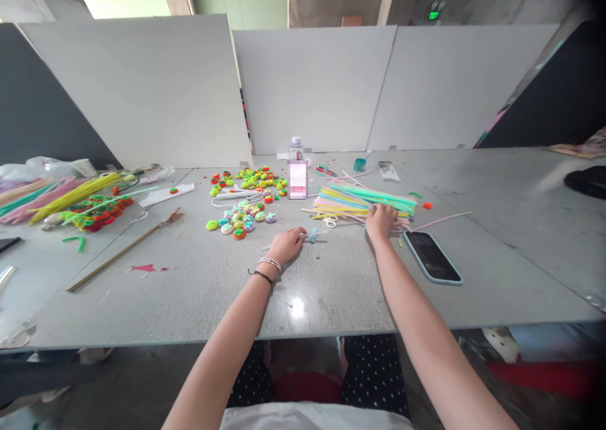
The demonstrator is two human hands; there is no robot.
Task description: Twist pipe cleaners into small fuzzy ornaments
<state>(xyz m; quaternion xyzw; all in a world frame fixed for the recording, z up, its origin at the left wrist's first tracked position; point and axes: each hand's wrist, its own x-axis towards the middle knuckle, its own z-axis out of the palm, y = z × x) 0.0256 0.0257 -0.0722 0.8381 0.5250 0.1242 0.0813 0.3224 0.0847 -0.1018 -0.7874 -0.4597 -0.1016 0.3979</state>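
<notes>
My left hand rests low over the middle of the table, its fingers closed on a pale pipe cleaner. A small light-blue twisted pipe cleaner piece shows just past the fingertips. My right hand lies at the near right side of a bundle of pipe cleaners in green, yellow, blue and pink. Its fingers curl down around some of the strands, and the fingertips are partly hidden. Small scissors with white handles lie between the hands, by the bundle.
Several small fuzzy flower-like pieces and a white glue gun lie left of a bottle. A phone is at right. Farther left are a wooden stick and more pipe cleaners. Grey partitions stand behind.
</notes>
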